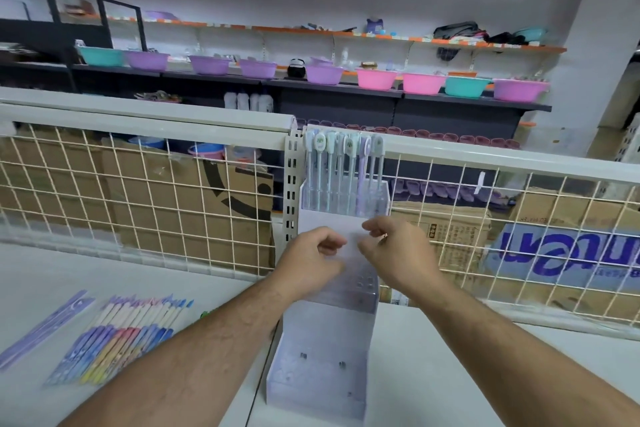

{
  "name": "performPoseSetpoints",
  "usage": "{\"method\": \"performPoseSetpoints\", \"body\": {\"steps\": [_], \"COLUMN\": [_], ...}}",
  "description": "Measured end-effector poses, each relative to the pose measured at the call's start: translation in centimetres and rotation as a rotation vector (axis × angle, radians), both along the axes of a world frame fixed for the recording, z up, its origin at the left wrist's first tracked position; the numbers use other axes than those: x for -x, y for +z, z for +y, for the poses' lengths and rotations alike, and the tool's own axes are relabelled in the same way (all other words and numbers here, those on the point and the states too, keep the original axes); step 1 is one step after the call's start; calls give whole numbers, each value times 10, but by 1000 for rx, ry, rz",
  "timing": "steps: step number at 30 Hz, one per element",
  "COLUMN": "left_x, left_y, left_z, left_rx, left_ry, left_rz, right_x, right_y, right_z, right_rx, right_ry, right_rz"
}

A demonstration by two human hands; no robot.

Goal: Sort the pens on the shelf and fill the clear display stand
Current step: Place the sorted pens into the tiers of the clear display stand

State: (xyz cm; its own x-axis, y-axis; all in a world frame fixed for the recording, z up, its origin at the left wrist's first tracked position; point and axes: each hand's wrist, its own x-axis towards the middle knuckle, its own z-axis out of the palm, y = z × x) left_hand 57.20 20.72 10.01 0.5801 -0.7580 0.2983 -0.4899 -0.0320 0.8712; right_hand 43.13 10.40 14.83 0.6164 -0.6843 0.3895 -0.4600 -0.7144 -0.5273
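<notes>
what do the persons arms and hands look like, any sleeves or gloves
Both arms are bare as far as the view shows: no sleeve on the left forearm or the right forearm, and both are lightly haired. The left hand and right hand wear no gloves, and neither wrist shows a watch or bracelet.

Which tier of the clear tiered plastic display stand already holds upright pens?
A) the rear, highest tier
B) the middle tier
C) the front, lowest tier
A: the pastel pens with character caps stand upright in the rear, highest tier of the clear tiered plastic display stand; the visible parts of the nearer tiers hold none.
</notes>
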Motion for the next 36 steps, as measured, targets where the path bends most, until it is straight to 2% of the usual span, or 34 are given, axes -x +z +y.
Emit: {"method": "performPoseSetpoints", "body": {"steps": [4, 10, 16, 30, 34, 36], "left_x": [-6, -34, -86, -245, -279, -294], "left_y": [-2, -9, -22, -99, -118, -125], "left_z": [14, 55, 126, 326, 359, 369], "left_rx": [-56, -67, -87, -366, -413, -461], "left_ry": [-9, 0, -47, 91, 177, 245], "left_rz": [-159, -190, -199, -179, -118, -144], "right_x": [1, -16, -72, -243, -276, -288], "right_y": [-10, -20, -33, -113, -126, -131], "right_z": [9, 46, 117, 295, 319, 323], "right_rx": [24, 102, 160, 28, -22, -46], "right_ry": [1, 21, 73, 277, 309, 322], "right_rz": [109, 170, 198, 329, 379, 385]}}
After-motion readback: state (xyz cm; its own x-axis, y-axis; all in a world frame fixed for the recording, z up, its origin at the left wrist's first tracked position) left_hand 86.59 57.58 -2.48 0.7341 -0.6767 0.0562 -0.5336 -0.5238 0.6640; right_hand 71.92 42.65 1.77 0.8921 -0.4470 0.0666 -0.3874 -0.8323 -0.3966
